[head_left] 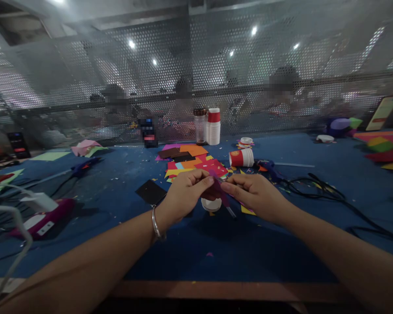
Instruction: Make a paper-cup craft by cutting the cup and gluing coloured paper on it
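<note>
Both hands met over the blue table [85,183], just in front of the person. The left hand [186,192], a bangle [156,223] on its wrist, pinched one end of a small purple paper piece [220,188] between thumb and fingers; the right hand [253,194] was closed on the other end, with a thin grey stick-like tool [231,212] poking out below it. It looked to me like the shaping or folding of that strip was under way, and any further move would have called for a steady pinch from both sides so the paper did not tear. Under the hands sat a white cup [211,204], beyond them coloured paper sheets [196,165] and a tipped red cup [241,158]. Its printing was too blurred to read.
</note>
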The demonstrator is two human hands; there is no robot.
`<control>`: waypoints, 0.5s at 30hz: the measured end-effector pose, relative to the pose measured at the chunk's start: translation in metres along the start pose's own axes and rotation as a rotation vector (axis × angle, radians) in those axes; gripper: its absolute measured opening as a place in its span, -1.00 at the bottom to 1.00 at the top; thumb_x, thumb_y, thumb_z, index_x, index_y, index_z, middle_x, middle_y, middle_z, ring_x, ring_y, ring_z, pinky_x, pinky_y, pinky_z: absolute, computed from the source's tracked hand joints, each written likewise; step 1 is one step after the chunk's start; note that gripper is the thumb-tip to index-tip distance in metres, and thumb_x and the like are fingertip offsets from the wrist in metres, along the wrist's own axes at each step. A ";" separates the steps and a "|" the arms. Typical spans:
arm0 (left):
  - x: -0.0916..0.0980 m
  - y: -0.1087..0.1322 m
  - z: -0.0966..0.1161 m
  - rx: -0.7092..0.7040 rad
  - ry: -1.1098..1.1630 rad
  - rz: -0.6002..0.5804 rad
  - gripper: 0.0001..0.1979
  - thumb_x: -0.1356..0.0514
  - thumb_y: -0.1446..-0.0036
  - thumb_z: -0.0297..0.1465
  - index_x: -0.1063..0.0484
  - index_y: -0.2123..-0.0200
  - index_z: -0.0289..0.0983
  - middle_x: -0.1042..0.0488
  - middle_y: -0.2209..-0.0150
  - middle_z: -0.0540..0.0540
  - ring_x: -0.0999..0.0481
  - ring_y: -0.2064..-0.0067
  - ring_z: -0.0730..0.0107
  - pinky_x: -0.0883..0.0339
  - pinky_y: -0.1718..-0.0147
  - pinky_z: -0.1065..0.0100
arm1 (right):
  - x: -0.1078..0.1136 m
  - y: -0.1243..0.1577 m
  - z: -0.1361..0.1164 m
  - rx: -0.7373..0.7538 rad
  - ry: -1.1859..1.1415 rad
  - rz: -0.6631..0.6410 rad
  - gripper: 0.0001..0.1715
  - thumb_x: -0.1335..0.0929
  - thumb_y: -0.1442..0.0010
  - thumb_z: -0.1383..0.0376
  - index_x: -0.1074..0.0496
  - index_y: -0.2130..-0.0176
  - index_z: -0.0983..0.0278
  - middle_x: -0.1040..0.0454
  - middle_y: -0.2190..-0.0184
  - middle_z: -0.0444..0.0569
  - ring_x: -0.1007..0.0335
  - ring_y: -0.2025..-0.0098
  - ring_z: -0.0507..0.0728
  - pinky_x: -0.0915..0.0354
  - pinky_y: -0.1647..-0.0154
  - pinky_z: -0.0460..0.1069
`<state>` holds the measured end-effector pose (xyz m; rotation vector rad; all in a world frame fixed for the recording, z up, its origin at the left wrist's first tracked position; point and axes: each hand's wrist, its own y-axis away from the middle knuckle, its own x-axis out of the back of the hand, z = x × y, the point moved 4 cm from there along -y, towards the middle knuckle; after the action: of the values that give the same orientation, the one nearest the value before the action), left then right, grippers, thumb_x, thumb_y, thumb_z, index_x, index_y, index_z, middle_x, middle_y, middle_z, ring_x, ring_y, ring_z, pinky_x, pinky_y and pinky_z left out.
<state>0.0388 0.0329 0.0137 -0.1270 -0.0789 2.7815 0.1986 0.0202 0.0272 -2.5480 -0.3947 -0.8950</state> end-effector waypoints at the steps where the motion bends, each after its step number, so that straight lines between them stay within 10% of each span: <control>1: 0.000 0.000 0.000 0.000 0.001 -0.004 -0.88 -0.25 -0.12 -0.38 -0.46 0.44 -0.29 -0.57 0.51 -0.03 -0.59 0.44 0.40 -0.46 0.37 0.38 | 0.000 0.000 0.000 0.006 0.009 0.003 -0.53 -0.27 -0.27 0.02 -0.27 0.55 0.23 -0.15 0.64 -0.21 -0.03 0.58 -0.01 0.05 0.57 -0.06; 15: -0.002 0.002 0.001 0.005 0.040 0.008 -0.84 -0.29 -0.07 -0.34 -0.45 0.46 -0.30 -0.54 0.52 -0.03 -0.58 0.44 0.38 -0.45 0.36 0.36 | 0.003 0.001 -0.005 0.022 0.068 0.005 -0.46 -0.23 -0.27 -0.06 -0.29 0.54 0.25 -0.16 0.62 -0.19 -0.06 0.54 0.01 0.01 0.52 -0.05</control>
<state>0.0395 0.0303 0.0142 -0.1818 -0.0615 2.7858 0.1987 0.0177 0.0320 -2.4903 -0.3752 -0.9670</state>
